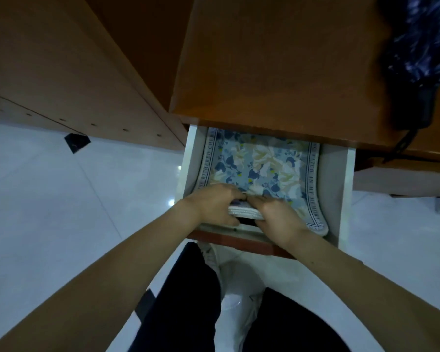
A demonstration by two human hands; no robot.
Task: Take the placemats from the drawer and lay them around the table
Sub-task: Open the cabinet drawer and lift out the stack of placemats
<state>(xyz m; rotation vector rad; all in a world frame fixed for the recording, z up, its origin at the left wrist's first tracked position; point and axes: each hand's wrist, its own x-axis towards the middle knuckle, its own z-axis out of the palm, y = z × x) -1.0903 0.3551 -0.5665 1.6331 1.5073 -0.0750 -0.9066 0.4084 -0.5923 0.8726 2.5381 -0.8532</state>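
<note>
Your 2 hands are both in the white-walled pull-out drawer [344, 189], which stands open under the orange-brown wooden tabletop [277, 59].

The stack of floral placemats, blue and cream with a lettered grey border [259, 163], lies flat inside the drawer and fills most of its floor; the side edges curl up against the drawer walls.

Your left hand [214, 204] is clenched on the near edge of the stack, thumb below and fingers curled over the top, lifting that edge slightly off the drawer floor.

Your right hand [277, 217] lies just beside it, fingers bent over the same near edge, fingertips meeting those of the left hand. It seems to be grasping the edge too, though the underside of the hand is hidden.

How many placemats are in the stack cannot be told; layered white edges show between your hands.

A dark blue patterned folded umbrella [417, 59] lies on the tabletop at far right.

Below: pale glossy floor tiles [61, 199] and your dark trousers [188, 301].
</note>
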